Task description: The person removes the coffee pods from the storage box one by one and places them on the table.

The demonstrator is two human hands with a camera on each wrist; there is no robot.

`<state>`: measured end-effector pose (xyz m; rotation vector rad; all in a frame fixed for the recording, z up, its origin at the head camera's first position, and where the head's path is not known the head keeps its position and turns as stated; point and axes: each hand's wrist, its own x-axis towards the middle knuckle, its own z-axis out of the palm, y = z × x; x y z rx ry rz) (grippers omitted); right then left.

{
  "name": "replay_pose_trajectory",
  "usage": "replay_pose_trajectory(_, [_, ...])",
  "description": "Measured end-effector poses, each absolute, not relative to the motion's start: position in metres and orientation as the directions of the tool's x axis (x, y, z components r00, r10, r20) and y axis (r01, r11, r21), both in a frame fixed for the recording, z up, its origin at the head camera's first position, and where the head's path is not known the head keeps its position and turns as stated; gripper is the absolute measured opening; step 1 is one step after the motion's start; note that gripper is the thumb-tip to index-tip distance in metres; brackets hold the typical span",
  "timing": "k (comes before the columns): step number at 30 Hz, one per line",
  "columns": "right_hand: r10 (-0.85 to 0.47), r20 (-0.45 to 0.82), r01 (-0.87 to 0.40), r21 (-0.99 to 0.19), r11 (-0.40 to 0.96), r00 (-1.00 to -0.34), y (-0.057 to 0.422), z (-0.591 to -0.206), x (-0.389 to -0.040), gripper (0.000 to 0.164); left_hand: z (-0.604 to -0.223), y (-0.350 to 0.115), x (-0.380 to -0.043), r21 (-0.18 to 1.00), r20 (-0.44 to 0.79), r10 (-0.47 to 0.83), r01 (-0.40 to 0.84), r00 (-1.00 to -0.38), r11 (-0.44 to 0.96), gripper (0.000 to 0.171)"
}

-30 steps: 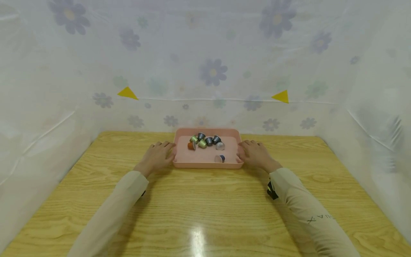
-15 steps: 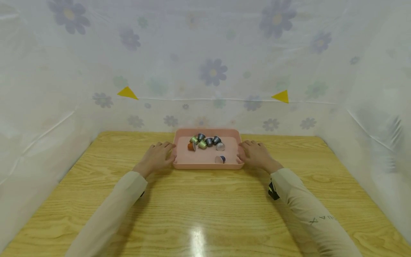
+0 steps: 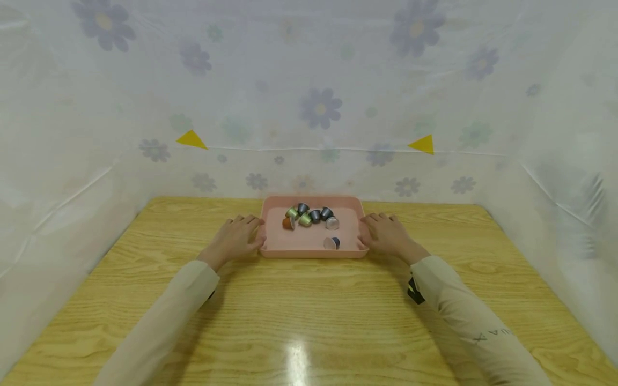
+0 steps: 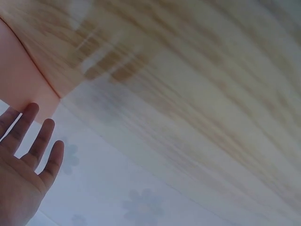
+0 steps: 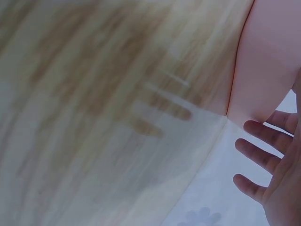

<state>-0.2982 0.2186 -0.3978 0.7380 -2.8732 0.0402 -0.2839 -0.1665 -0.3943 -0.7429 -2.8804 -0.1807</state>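
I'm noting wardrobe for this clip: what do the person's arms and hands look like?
The left sleeve and right sleeve are long and beige; the right one bears dark lettering, too small to read surely. A black item peeks out beneath each sleeve. The left hand and right hand wear no gloves.

Pink tray (image 3: 314, 254), orange, green and dark-grey coffee capsules (image 3: 305, 220), yellow wood-grain tabletop (image 3: 314, 300), white lilac-flowered backdrop (image 3: 270, 53), beige sleeves (image 3: 161, 321)

Item: right sleeve (image 3: 463, 311), lower right of the frame; dark lettering (image 3: 493, 334) along it, in which I make out an X, then an A or V; remainder unclear, whole word unreadable.
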Motion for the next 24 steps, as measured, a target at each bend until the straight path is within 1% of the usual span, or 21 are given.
replay_pose_trajectory(4, [-0.481,0.183,-0.485,0.029,0.874,-0.857,0.219,-0.396,-0.293,0.051,-0.394,-0.166,-0.282,0.077,0.191,0.474,0.494,-0.860,0.866,0.044])
replay_pose_trajectory(11, [-0.475,0.179,-0.483,-0.002,0.876,-0.862,0.219,-0.392,-0.283,0.051,-0.394,-0.165,-0.277,0.071,0.204,0.485,0.507,-0.850,0.859,0.043])
replay_pose_trajectory(16, [-0.476,0.190,-0.481,0.019,0.876,-0.859,0.222,-0.395,-0.280,0.052,-0.394,-0.163,-0.273,0.068,0.207,0.496,0.518,-0.843,0.852,0.044])
replay_pose_trajectory(24, [-0.481,0.217,-0.489,0.021,0.872,-0.849,0.227,-0.399,-0.273,0.053,-0.394,-0.162,-0.267,0.062,0.205,0.507,0.528,-0.837,0.847,0.046])
